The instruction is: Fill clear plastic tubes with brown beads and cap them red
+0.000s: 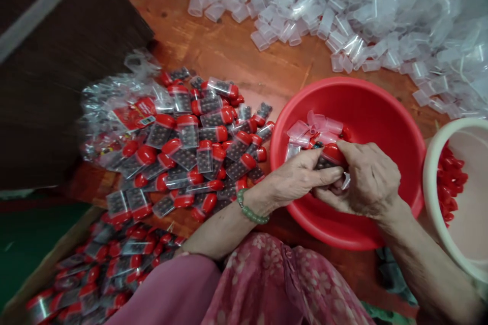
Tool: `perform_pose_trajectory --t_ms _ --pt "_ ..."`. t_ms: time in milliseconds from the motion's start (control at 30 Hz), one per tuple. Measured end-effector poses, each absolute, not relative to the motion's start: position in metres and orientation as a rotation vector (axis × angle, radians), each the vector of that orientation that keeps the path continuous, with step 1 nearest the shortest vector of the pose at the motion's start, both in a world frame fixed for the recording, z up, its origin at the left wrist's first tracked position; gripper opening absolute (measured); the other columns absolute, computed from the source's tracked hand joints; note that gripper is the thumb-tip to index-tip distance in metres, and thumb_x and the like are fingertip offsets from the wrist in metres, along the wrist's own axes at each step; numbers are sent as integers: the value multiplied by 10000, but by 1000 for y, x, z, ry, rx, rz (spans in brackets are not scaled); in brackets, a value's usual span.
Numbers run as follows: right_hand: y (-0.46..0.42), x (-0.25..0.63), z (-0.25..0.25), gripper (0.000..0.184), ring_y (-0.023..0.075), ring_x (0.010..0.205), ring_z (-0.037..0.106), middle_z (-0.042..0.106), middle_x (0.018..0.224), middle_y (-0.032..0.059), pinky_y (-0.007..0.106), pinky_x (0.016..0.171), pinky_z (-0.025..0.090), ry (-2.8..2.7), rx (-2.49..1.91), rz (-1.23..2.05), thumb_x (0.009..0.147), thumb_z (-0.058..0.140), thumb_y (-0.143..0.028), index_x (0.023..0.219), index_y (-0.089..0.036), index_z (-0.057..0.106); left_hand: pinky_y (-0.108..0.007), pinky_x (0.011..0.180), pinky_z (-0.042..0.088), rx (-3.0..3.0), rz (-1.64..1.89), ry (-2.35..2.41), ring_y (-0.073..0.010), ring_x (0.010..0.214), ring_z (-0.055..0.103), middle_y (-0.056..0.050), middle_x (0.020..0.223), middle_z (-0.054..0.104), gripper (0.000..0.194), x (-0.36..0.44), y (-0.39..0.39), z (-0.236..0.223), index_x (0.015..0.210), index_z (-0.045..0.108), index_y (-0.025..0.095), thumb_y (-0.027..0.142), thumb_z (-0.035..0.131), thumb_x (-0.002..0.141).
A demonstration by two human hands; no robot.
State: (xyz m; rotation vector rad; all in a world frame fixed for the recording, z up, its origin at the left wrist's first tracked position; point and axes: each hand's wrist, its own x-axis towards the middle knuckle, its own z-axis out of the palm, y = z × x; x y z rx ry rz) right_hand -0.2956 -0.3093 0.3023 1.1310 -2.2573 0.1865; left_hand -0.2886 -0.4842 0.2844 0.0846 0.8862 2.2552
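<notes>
My left hand [301, 175], with a green bead bracelet [249, 208] on its wrist, and my right hand [366, 177] meet over a red plastic basin [366, 106]. Between them they grip a small clear tube of dark beads [326, 162]. Its red cap sits under my right fingers, and my fingers hide most of the tube. Several clear plastic sleeves [308, 134] lie in the basin beneath my hands, with some red pieces among them.
A heap of red-capped bead tubes [198, 155] lies on the wooden floor left of the basin. Empty clear plastic sleeves [324, 15] are heaped at the back. A cream basin [430, 183] holds red caps. A box of tubes [95, 269] stands at lower left beside a dark board [57, 61].
</notes>
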Motion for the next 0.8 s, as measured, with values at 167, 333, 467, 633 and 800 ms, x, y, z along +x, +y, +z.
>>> perform_pose_trajectory --t_ms 167,333,467,633,800 --pt "-301 -286 304 726 246 647 628 701 804 131 356 576 515 -2252 1178 160 875 668 -489 1410 -17 531 -244 711 477 23 2201 823 -98 689 606 2 724 662 521 -277 -477 282 799 646 119 458 980 584" --pt "-290 -270 293 906 351 742 701 726 953 174 462 621 577 -2408 1103 186 892 676 -519 1637 -123 345 -240 715 500 74 2248 812 -88 666 591 16 719 648 473 -265 -471 274 786 630 131 443 953 634" --pt "-299 -263 294 920 434 883 750 715 1194 240 559 688 619 -2546 1128 226 955 590 -527 1696 -182 168 -287 731 566 66 2274 1146 -127 718 616 9 778 631 439 -256 -482 282 880 599 154 491 856 765" --pt "-312 -260 310 968 411 1134 731 610 1455 245 509 800 658 -2655 1124 312 987 587 -514 1700 -255 -15 -361 816 610 122 2213 1956 -189 832 693 -60 951 713 356 -244 -531 303 1222 583 182 423 598 960" --pt "-271 -277 306 548 369 1022 765 687 1353 225 465 781 628 -3001 905 60 1035 507 -422 1515 -160 480 -475 999 587 -249 1636 3122 -255 1036 728 -78 1120 761 316 -252 -610 281 1257 635 235 350 565 972"
